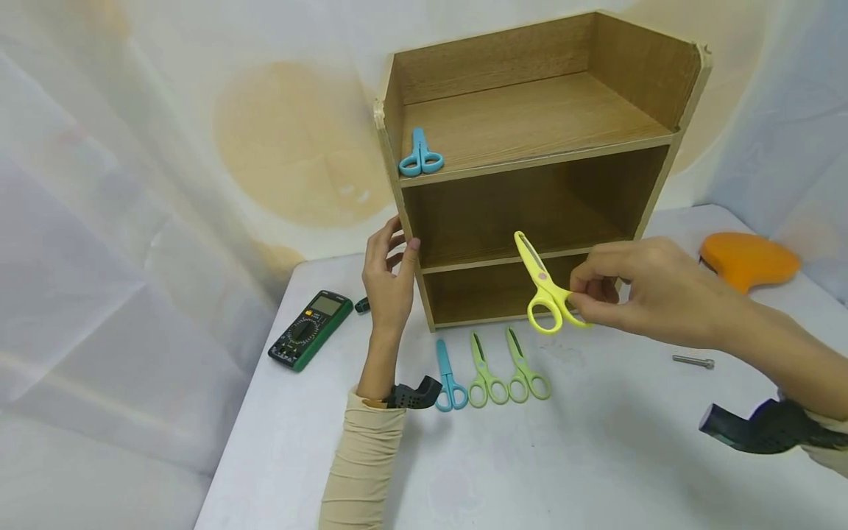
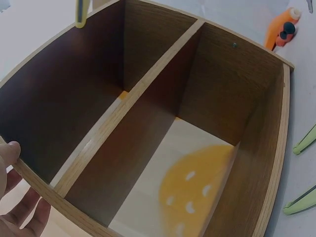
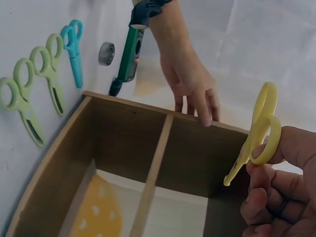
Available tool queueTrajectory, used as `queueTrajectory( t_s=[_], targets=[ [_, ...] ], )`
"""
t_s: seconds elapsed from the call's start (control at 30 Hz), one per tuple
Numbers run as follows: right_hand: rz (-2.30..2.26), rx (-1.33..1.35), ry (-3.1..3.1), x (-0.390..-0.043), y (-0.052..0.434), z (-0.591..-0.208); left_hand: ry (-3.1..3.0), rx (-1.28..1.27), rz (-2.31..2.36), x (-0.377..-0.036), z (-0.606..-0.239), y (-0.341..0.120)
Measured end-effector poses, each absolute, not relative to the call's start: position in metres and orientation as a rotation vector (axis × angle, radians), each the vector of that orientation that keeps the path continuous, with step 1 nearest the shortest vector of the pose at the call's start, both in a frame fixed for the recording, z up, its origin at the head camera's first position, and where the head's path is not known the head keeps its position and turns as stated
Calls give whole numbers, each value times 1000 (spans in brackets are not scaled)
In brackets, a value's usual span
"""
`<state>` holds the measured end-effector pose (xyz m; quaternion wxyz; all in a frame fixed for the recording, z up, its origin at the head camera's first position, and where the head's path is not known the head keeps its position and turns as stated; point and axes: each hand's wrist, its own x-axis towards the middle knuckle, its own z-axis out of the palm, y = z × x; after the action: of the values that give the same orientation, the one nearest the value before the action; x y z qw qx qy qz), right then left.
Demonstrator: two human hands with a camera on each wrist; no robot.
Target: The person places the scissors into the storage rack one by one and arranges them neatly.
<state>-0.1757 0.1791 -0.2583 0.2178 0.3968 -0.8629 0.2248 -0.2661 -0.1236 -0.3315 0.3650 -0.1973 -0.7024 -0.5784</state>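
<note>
Right hand (image 1: 652,291): fingers curled, pinching the handle loops of the yellow scissors (image 1: 542,285), blades pointing up and left, in the air before the wooden shelf unit (image 1: 539,158).
Left hand (image 1: 389,276): fingers fairly straight, resting against the shelf unit's left front edge, gripping nothing as far as the view shows.
Table (image 1: 596,456): one blue scissors (image 1: 448,377) and two green scissors (image 1: 503,368) in a row, near the left wrist.
Top shelf: another blue pair (image 1: 419,154).
Left of hand: multimeter (image 1: 310,329).

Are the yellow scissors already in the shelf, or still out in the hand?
Out. The right hand pinches the yellow scissors by their handle loops in front of the wooden shelf unit, blades shut. Both lower compartments look empty.
</note>
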Motion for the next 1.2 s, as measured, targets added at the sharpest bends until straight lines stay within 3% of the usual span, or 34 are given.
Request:
queueTrajectory(
  t_s=[1.2],
  targets=[
    [529,1011,-2423,-225,147,-183,-1814,-504,-1495,-268,-333,-117]
  ],
)
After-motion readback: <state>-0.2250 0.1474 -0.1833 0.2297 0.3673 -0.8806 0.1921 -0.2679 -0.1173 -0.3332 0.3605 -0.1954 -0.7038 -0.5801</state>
